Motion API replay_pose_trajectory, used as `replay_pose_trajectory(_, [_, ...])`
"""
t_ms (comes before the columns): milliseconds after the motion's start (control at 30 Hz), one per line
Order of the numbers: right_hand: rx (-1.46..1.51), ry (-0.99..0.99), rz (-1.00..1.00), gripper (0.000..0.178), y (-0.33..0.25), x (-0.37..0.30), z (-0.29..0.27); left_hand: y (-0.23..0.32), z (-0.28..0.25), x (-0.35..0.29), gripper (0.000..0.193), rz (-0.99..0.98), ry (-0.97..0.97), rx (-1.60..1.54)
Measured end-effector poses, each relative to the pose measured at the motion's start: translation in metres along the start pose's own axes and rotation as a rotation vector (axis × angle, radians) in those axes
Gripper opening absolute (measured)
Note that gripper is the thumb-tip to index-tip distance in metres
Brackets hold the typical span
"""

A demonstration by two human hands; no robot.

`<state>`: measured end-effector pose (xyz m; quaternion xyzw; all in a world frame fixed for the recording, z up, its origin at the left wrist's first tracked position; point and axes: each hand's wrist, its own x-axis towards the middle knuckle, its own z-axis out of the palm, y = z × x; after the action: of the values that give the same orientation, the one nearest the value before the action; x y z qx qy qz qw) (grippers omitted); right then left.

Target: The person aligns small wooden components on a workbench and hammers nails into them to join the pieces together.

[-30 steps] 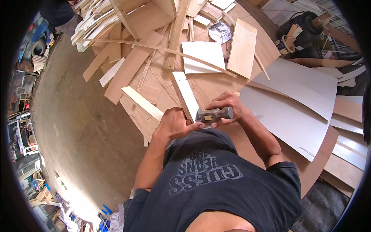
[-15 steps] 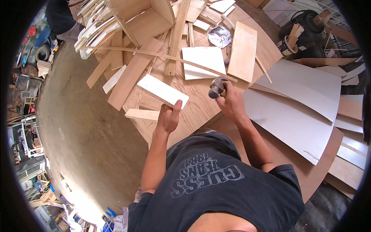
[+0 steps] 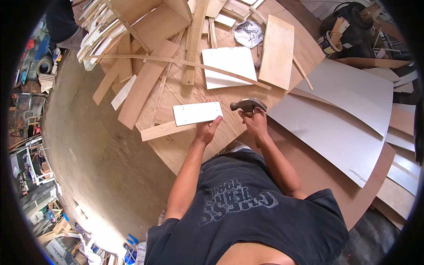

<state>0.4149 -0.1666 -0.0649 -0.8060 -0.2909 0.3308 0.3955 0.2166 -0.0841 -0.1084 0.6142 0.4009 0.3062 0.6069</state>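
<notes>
My left hand (image 3: 207, 130) is closed on the near right end of a small white board (image 3: 194, 114), thumb over its top face. Small dark marks dot that face near both ends. In my right hand (image 3: 256, 126) is a claw hammer (image 3: 248, 105), gripped close under its metal head; most of the handle is hidden by the hand. The head points left, toward the white board, with a gap between them. A pale wood strip (image 3: 164, 130) lies partly under the board on the plywood table (image 3: 229, 99).
A square white panel (image 3: 229, 68), a plywood panel (image 3: 277, 53) and a long thin strip (image 3: 172, 63) lie beyond my hands. An open wooden box (image 3: 163, 26) stands at the far left. Large white sheets (image 3: 327, 119) are stacked at right.
The white board has turned flatter and come level, now showing its marked face. The hammer has moved slightly down, its head swung to point left toward the board.
</notes>
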Motion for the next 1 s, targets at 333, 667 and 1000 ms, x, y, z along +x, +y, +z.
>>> replay_pose_trajectory(333, [0.32, -0.119, -0.163, 0.044, 0.009, -0.007, 0.012, -0.022, 0.016, 0.002, 0.063, 0.282, 0.134, 0.237])
replay_pose_trajectory(667, [0.278, -0.192, -0.152, 0.042, -0.016, -0.035, 0.008, -0.022, 0.027, 0.007, 0.047, 0.231, 0.186, 0.015])
replay_pose_trajectory(1000, [0.365, -0.08, -0.149, 0.03, 0.003, -0.05, 0.037, -0.03, 0.004, -0.042, 0.064, 0.051, 0.335, -0.19])
